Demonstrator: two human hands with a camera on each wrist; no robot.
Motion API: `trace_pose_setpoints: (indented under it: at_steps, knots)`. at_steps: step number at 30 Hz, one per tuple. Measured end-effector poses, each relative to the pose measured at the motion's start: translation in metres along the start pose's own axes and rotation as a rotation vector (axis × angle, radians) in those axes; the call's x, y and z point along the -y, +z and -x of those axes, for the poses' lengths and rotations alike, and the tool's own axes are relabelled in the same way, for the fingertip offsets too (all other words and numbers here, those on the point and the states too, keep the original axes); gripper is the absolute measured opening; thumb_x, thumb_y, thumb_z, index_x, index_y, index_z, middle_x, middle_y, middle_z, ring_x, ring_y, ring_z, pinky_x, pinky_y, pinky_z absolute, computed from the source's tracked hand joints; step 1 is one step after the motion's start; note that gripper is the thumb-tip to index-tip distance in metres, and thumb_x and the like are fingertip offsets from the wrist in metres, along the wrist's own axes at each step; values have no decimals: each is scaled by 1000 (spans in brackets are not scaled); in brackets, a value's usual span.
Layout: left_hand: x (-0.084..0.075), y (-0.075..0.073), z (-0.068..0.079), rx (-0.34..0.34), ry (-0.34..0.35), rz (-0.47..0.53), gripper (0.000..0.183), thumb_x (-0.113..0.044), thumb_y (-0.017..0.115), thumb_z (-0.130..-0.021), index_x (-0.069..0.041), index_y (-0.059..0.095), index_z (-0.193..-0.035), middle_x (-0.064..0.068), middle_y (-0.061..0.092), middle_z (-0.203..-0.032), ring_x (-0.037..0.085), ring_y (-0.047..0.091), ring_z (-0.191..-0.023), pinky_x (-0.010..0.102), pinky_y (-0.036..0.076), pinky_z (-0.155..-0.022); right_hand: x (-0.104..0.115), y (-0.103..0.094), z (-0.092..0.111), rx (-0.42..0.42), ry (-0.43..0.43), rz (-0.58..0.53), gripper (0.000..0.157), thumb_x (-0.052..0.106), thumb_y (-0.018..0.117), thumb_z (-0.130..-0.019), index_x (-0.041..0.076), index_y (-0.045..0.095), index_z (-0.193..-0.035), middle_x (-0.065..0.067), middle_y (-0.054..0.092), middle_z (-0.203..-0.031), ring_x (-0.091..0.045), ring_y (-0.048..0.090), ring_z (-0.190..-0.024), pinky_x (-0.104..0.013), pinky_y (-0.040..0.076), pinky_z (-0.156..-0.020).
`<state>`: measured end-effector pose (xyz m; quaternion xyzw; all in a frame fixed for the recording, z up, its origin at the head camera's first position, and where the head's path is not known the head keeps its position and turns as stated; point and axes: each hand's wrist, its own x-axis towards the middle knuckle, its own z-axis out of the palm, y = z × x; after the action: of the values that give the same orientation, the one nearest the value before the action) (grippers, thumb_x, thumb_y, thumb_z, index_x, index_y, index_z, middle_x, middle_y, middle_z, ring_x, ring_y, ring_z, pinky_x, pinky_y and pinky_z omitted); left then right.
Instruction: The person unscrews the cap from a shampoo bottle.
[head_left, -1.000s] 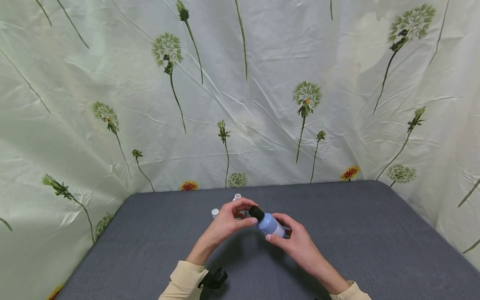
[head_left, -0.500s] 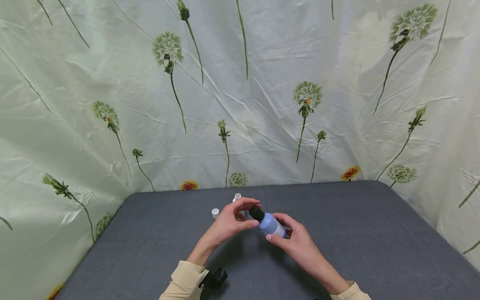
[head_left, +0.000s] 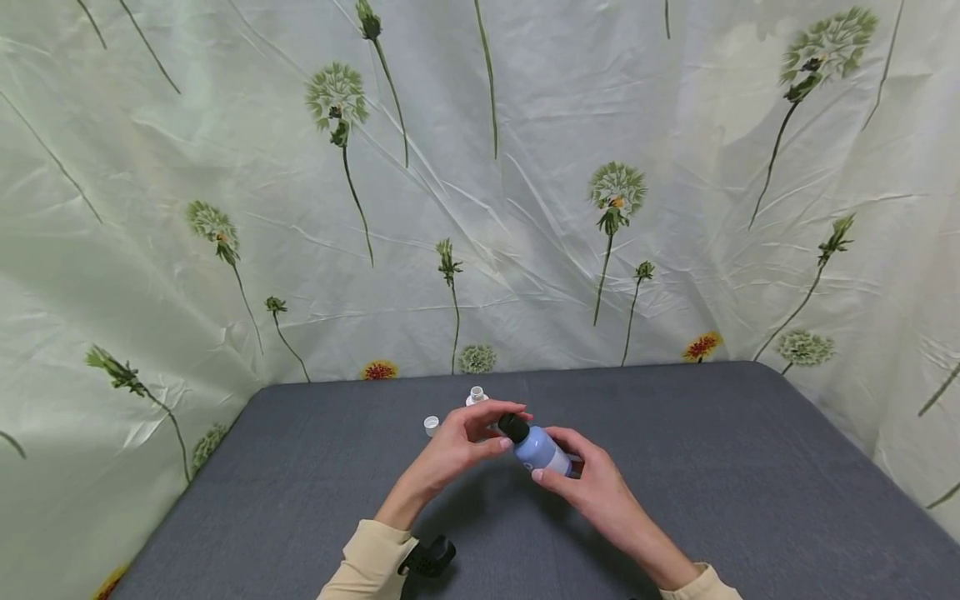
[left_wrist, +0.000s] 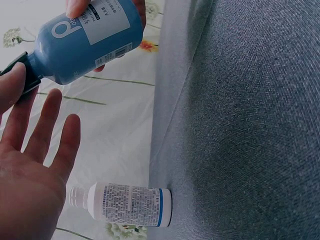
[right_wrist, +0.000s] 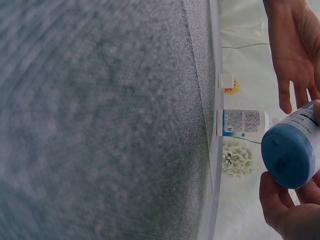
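Note:
A blue bottle (head_left: pixel 543 452) with a pale label is held tilted above the table, its black cap (head_left: pixel 513 427) pointing up and to the left. My right hand (head_left: pixel 600 490) grips the bottle's body, thumb on the near side and fingers around the far side. With thumb and forefinger my left hand (head_left: pixel 453 442) pinches the black cap, which is still on the bottle's neck; in the left wrist view the other fingers (left_wrist: pixel 66 150) are spread away from it. Behind the left hand a white bottle (left_wrist: pixel 130 205) stands upright, uncapped, partly hidden in the head view.
A small white cap (head_left: pixel 431 426) lies on the dark grey table (head_left: pixel 315 467), left of the white bottle. Behind the table hangs a pale curtain (head_left: pixel 525 208) printed with dandelions. A black wrist device (head_left: pixel 431 557) sits at the left sleeve.
The left forefinger and thumb have shifted slightly around the black cap, the fingertips reaching a little farther right. The blue bottle and the right hand stay nearly still.

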<state>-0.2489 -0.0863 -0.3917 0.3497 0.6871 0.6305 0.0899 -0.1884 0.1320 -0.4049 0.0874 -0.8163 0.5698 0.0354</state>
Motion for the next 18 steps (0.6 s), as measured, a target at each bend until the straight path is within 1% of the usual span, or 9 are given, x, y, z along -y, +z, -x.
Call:
trace_pose_setpoints:
  at_steps: [2, 6, 11, 14, 18]
  knots:
    - [0, 0, 0, -24, -17, -22, 40, -8, 69, -92, -15, 63, -131, 4, 64, -126, 24, 60, -113, 42, 49, -91, 0, 0, 0, 6, -9, 0, 48, 22, 81, -82, 14, 63, -126, -4, 65, -115, -19, 59, -101, -38, 48, -85]
    - [-1, -1, 0, -79, -34, -86, 37, -11, 74, -89, -15, 66, -125, 4, 66, -118, 25, 61, -104, 43, 50, -88, 1, 0, 1, 14, -10, -9, 48, 22, 81, -82, 14, 63, -126, -5, 64, -116, -20, 60, -100, -37, 49, -83]
    - [-2, -1, 1, -104, -45, -108, 37, -13, 76, -87, -13, 67, -123, 5, 66, -115, 31, 62, -99, 42, 51, -85, 2, 1, 1, 16, -11, -24, 47, 22, 81, -82, 15, 63, -125, -5, 64, -117, -20, 59, -100, -37, 49, -83]
    - [-3, -1, 0, -110, -59, -108, 36, -13, 77, -87, -13, 67, -122, 5, 67, -114, 28, 62, -97, 42, 50, -85, 2, 1, 1, 16, -8, -26, 47, 22, 81, -82, 15, 63, -125, -5, 64, -117, -20, 59, -100, -37, 49, -83]
    - [-4, -1, -1, -127, -75, -102, 36, -7, 76, -86, -10, 67, -121, 5, 67, -113, 25, 62, -97, 42, 50, -84, 1, 1, 1, 15, 2, -23, 48, 22, 81, -82, 15, 63, -125, -5, 64, -117, -21, 59, -99, -37, 49, -82]
